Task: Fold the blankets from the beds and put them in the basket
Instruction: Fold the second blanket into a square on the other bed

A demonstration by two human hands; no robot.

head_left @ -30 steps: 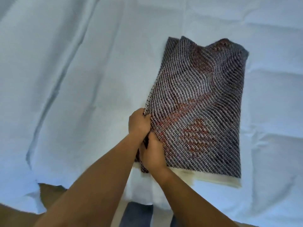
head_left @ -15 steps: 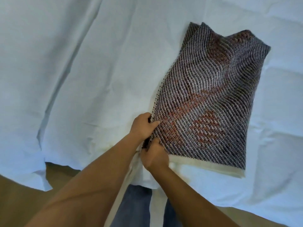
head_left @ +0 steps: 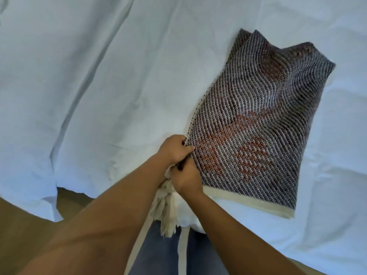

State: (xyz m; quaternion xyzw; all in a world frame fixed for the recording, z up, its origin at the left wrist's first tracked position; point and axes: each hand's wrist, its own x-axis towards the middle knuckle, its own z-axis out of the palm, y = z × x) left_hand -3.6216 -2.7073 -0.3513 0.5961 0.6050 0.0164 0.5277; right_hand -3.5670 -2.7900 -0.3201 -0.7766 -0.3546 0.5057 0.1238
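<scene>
Soft, cool, even light leaves the white bed sheet (head_left: 99, 86) bluish with faint shadows in its creases, no glare, while wide-angle distortion bends the edges, and the near forearms look slightly soft and dim.

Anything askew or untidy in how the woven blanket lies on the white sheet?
The folded dark woven blanket lies skewed on the white bed sheet, its far end rippled rather than flat. Cream tassels dangle over the bed edge below both hands' grip on the near corner. No damage visible.
</scene>
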